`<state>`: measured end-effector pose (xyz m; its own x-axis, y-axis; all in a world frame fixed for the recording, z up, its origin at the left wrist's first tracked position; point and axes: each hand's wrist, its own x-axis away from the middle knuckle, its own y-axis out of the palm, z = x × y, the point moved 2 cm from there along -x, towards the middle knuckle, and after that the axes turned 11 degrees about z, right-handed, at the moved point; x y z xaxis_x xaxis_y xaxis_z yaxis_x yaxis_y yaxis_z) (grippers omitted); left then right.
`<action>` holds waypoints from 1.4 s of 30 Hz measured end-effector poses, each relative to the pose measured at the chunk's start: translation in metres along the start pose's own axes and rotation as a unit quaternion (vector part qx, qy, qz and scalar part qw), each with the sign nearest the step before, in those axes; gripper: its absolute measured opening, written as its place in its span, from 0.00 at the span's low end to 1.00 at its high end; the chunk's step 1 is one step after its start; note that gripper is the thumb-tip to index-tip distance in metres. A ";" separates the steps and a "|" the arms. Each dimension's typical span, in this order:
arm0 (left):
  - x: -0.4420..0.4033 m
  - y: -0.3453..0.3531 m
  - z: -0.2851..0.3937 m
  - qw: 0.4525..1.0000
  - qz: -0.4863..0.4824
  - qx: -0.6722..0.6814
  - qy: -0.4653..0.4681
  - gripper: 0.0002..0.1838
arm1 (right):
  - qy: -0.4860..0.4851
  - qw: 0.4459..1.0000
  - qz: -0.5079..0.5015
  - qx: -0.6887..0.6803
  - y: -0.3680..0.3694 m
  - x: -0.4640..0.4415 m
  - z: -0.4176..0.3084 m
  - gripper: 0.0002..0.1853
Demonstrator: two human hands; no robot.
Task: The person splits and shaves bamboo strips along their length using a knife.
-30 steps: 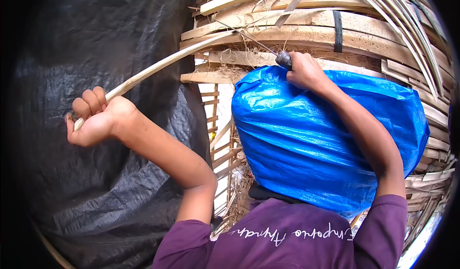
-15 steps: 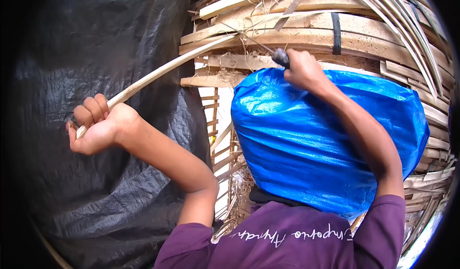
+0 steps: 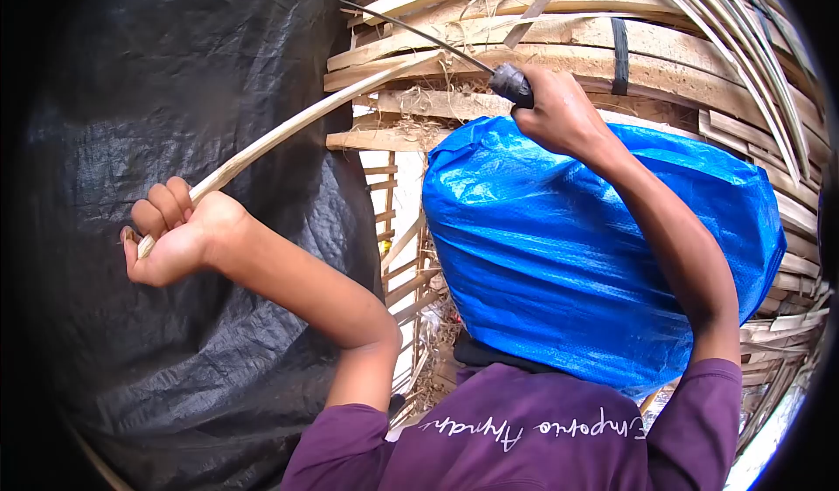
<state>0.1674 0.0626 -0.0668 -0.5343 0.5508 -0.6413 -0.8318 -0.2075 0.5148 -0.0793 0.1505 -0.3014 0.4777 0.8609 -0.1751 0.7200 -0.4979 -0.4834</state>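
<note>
My left hand [image 3: 179,233] is wrapped round the near end of a long pale bamboo strip [image 3: 288,128], out at the left. The strip slants up to the right, and its far end reaches the stacked wooden slats [image 3: 542,72]. In my right hand [image 3: 559,111] is the dark handle of a knife [image 3: 419,35]. Its long thin blade points up and left, crossing above the strip's far end. Below my right hand and forearm, a blue plastic sheet [image 3: 577,255] lies over my lap.
Black plastic sheeting [image 3: 175,334] hangs along the left side. Several thin pale strips [image 3: 743,63] curve at the upper right. A dark band [image 3: 620,54] is tied round some slats. Wood shavings [image 3: 428,133] cling near the slatted floor [image 3: 406,273].
The knife has swung upward, so its blade now shows at full length above the strip. My right hand moved slightly right. My left hand keeps its grip, shifted only a little.
</note>
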 end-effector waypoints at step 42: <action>0.011 0.012 0.005 1.000 0.005 0.004 0.001 0.17 | 0.037 0.996 -0.027 0.074 0.042 0.008 0.054 0.18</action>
<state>0.1522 0.0706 -0.0646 -0.5430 0.5466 -0.6375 -0.8251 -0.2061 0.5260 -0.0728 0.1423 -0.3692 0.4800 0.8731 -0.0851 0.6664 -0.4260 -0.6119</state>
